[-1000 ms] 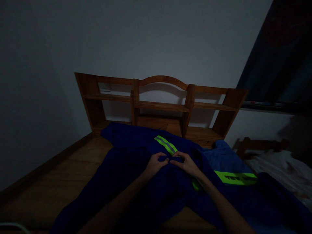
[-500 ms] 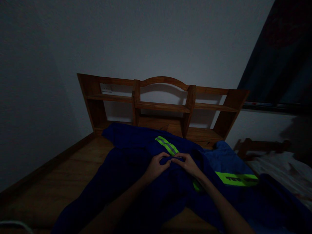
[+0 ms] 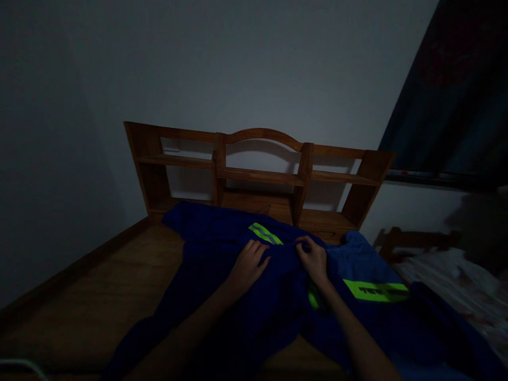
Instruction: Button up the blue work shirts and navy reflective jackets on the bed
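A dark blue work garment (image 3: 222, 296) with neon-green reflective stripes lies spread over a bare wooden bed base (image 3: 99, 286). My left hand (image 3: 248, 264) rests flat on the blue cloth, fingers stretched out, just below one green stripe (image 3: 265, 234). My right hand (image 3: 314, 259) is closed, pinching a fold of the blue cloth a short way to the right. A second green patch with dark lettering (image 3: 375, 290) lies further right on the garment. The room is dim.
A wooden headboard with open shelves (image 3: 257, 174) stands against the pale wall behind the garment. To the right lie a white crumpled sheet (image 3: 456, 286), another wooden frame (image 3: 413, 239) and a dark curtain (image 3: 456, 90). A pale cable (image 3: 16, 366) shows at the bottom left.
My hands were pinching the cloth close together; now they have moved apart and a little further from me. The left hand has flattened on the cloth, and the right one still pinches a fold.
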Motion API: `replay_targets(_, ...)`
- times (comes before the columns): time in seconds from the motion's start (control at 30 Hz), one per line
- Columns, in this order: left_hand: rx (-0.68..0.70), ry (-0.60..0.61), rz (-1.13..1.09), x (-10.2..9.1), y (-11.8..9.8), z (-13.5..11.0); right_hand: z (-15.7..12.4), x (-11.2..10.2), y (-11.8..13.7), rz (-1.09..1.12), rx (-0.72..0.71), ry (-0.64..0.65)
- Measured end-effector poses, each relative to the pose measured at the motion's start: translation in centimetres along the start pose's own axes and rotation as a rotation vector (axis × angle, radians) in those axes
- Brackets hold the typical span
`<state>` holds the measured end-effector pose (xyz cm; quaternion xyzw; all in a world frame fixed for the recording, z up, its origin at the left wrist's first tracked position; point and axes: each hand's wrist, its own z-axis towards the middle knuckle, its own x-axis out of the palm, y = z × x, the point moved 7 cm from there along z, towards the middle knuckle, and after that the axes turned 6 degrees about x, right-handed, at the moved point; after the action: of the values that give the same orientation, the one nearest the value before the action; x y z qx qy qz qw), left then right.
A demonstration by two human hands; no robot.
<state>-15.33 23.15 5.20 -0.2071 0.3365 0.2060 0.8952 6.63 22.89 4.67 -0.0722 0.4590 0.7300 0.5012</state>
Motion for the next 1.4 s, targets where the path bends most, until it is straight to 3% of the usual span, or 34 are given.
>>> replay_targets(0.17,-0.059,0.018,0.011,0.4,1.4,-0.6,1.4,-2.0,-3.2,-0.038,0.095,-0.141)
replay_targets(0.33,-0.294,-0.012,-0.268,2.5,4.3,-2.1,1.3,-1.7,-3.2,-0.007,0.036,-0.06)
replay_targets(0.4,-0.338,-0.036,-0.348,3.0,4.9,-2.3,0.9,-2.1,-1.2,-0.002,-0.047,-0.066)
replay_targets(0.53,-0.347,-0.094,-0.419,3.1,5.5,-2.0,0.1,-2.2,5.7,-0.028,-0.318,-0.009)
replay_targets(0.63,-0.405,-0.061,-0.633,3.8,6.0,-1.9,-0.8,0.2,10.0,-0.063,-0.469,0.184)
replay_targets(0.7,-0.462,-0.031,-0.795,4.2,6.1,-2.0,-1.4,2.3,10.8,-0.079,-0.499,0.281)
replay_targets(0.83,-0.665,0.038,-1.063,5.1,6.2,-2.5,-1.5,5.4,8.4,0.071,-0.335,0.424)
replay_targets(0.97,-0.761,0.05,-1.185,5.2,6.2,-2.9,-1.4,6.5,6.0,0.354,-0.192,0.634)
replay_targets(1.17,-0.732,0.169,-1.119,5.1,6.0,-3.3,-2.1,6.9,5.7,0.471,-0.129,0.851)
replay_targets(1.4,-0.592,0.249,-0.978,4.1,5.5,-2.8,-2.0,7.0,5.3,0.48,-0.098,0.848)
